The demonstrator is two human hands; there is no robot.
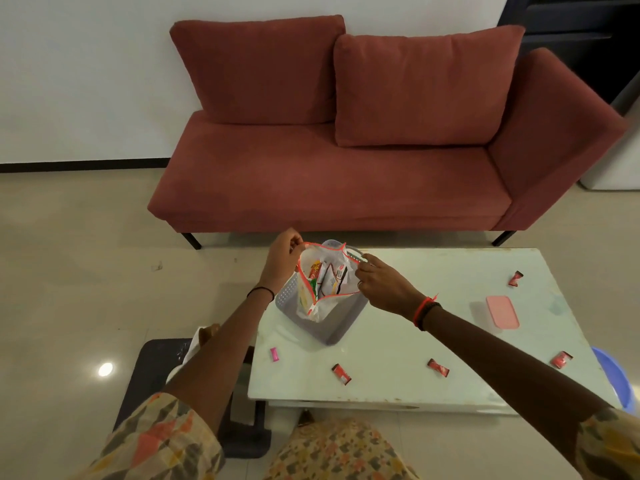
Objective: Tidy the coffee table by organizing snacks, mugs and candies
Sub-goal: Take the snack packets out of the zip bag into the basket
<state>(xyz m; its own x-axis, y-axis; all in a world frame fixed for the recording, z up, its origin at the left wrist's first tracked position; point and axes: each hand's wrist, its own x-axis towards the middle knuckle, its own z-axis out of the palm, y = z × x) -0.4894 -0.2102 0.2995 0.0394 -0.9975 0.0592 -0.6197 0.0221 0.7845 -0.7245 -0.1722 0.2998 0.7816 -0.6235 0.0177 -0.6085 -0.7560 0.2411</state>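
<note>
Over the basket (329,327) sits a clear bag (337,296) with a red zip edge. Its bottom goes down inside the basket. You can see snack packs in it, some white, one red and one green and yellow. The mouth of the bag is open and points up. The long way of the mouth runs from the near side of the basket to its far side. The two zip edges are pulled apart, one to the left and one to the right.

The left hand (282,258) pinches the left edge of the bag, at the far left of the basket. The right hand (381,284) pinches the right edge, just right of the basket. Both hands hold the bag and nothing else.

The basket is grey with little holes in its side. It stands on the white bench (415,306).

Near the basket, on the side close to the person, lie a pink candy (274,354) and red candies (341,373). More red ones lie well to the right of the basket. A pink lid (502,311) lies flat to the right of the basket too. Behind the basket is a red sofa (329,168).
</note>
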